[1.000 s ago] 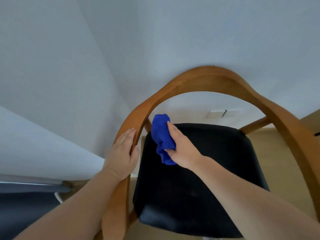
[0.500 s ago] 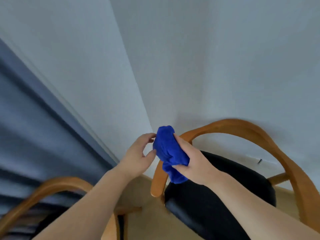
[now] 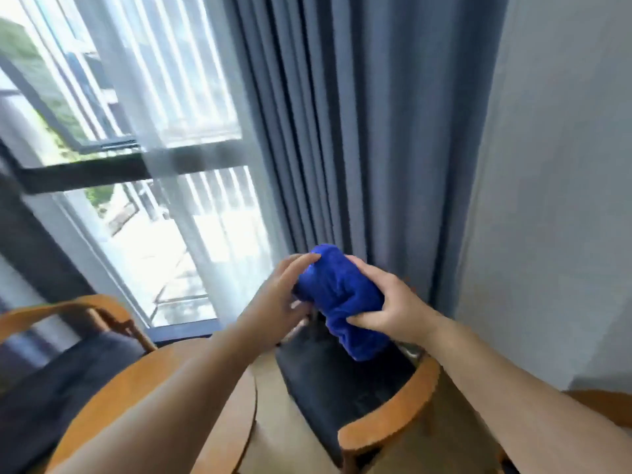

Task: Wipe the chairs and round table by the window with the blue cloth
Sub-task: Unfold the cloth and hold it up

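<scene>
1. Two bare hands hold the bunched royal-blue terry cloth (image 3: 338,295) in the air. It is above the black padded seat of the wooden armchair on the right (image 3: 342,381) and in front of the pleated grey-blue curtain (image 3: 359,131).
2. Right hand (image 3: 390,304): thumb and fingers are curled round the middle of the bundle and clamp it. A loose tail hangs below the palm.
3. Left hand (image 3: 273,302): fingertips (image 3: 313,257) lie on the upper left end of the bundle. Motion blur hides the thumb, so it cannot be told whether this hand pinches or merely touches.
4. Handling, as judged: the cloth is light, soft and limp. It compresses freely, cannot break and should not slip from dry fingers, but it will not keep a shape unaided.
5. Recommended hold: fold the cloth into a pad and press the palm on its back, or take two corners to refold it.
6. Nearby surfaces: the round orange-brown wooden table (image 3: 113,391) lies under the left forearm. It stands between the right armchair and a second wooden armchair with a dark seat (image 3: 51,311) beside the tall window (image 3: 154,97).
</scene>
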### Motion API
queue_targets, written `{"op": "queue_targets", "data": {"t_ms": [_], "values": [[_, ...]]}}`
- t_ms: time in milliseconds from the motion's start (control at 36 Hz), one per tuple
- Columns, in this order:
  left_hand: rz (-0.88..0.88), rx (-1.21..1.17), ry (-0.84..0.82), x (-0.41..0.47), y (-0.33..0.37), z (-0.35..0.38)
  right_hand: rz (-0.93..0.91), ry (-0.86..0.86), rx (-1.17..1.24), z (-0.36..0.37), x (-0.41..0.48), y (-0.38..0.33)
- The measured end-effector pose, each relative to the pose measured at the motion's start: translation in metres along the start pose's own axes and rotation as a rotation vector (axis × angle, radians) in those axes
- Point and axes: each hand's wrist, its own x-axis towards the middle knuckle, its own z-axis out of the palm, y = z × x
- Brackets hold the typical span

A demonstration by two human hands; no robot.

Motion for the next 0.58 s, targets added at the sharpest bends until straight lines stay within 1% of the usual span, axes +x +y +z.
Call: {"op": "queue_targets", "data": {"t_ms": [139,250,444,500,556,583], "values": [[-0.115,0.205,0.067,-0.113,-0.045,-0.121,-0.021,-0.328,0.07,0.124,0.062,-0.048],[-0.288,0.288,0.108,-0.214,-0.074,-0.215,-0.056,-0.609,0.128,0.248,0.105,-0.085],[-0.582,0.446,0.149,-0.377,-0.096,-0.369,-0.105,-1.024,0.158,0.478,0.139,-0.153],[-0.667,0.512,0.17,-0.418,-0.099,-0.404,-0.101,-1.09,0.167,0.535,0.141,-0.174],[-0.762,0.556,0.236,-0.455,-0.1,-0.433,-0.12,-1.073,0.158,0.584,0.141,-0.193],[-0.824,0.569,0.295,-0.473,-0.101,-0.446,-0.128,-1.069,0.164,0.606,0.142,-0.2]]}}
